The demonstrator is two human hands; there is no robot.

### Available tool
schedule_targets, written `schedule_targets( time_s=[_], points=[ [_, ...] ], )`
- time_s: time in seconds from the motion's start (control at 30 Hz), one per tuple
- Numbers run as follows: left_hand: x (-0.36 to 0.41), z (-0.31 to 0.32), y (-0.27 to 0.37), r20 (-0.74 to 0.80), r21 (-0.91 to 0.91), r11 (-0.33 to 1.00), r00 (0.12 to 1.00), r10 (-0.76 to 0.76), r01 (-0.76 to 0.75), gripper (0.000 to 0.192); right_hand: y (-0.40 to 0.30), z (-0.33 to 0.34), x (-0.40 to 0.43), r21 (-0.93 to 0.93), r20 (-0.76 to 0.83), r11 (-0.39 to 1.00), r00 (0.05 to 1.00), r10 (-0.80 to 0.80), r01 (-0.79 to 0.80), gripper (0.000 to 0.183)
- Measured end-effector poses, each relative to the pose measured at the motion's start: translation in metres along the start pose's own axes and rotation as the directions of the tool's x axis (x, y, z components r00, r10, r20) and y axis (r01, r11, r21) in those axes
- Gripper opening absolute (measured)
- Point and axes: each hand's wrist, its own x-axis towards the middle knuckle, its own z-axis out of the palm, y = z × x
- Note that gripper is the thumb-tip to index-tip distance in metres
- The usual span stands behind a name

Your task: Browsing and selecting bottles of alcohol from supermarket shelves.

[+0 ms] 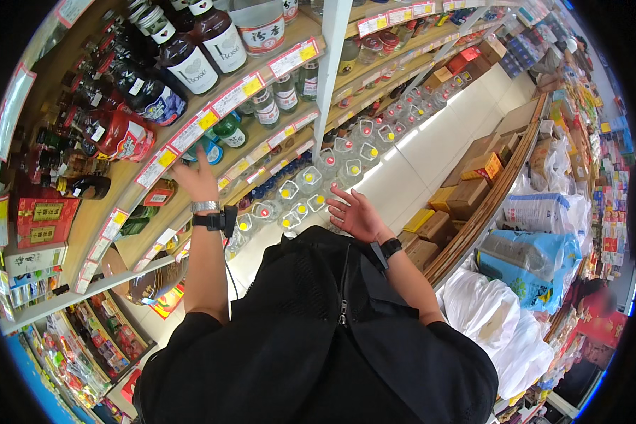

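Observation:
My left hand (195,180) reaches to the front of a shelf below the price-tag strip, its fingers beside a blue bottle (210,150). Whether the fingertips touch that bottle cannot be told. A green glass bottle (230,132) stands just beyond it, and a flat bottle with a red label (159,193) is on the near side of the hand. My right hand (356,213) hangs in the air, palm up and fingers spread, with nothing in it. Under it, large clear plastic jugs with red and yellow caps (308,177) stand in rows on the floor.
Wine and juice bottles (192,64) fill the upper shelf at left. A white shelf upright (329,74) divides the shelving. Cardboard boxes (469,199) line the aisle's right side, beside white plastic bags (482,312) and a blue package (530,265). A person (596,302) is at far right.

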Motion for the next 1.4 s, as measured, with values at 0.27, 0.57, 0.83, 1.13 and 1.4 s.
schedule_targets(
  time_s=[0.27,0.57,0.83,1.13,1.4],
  points=[
    [0.021,0.005,-0.042,0.079,0.014,0.995,0.992,-0.096,0.095,0.032,0.007,0.003,0.006,0.008,0.032,0.998,0.998,0.060,-0.060,0.056],
    [-0.030,-0.069,0.028,0.209,-0.067,0.979,0.956,0.204,-0.195,0.033,0.012,-0.001,0.005,-0.011,0.026,0.998,0.997,0.066,-0.066,0.055],
    [-0.059,-0.070,0.097,0.678,-0.515,0.850,0.658,0.328,0.107,0.037,0.014,0.033,0.010,-0.145,0.105,0.985,0.988,0.110,-0.094,0.063],
    [-0.095,-0.035,0.135,0.745,-0.659,0.704,0.361,0.561,0.265,0.038,0.021,0.018,-0.003,-0.352,0.009,0.915,0.977,0.213,-0.196,0.054],
    [-0.011,0.018,0.057,0.203,-0.308,0.949,0.979,-0.005,0.069,0.051,0.017,0.002,-0.016,-0.249,0.036,0.962,0.992,0.121,-0.108,0.047]
  ],
)
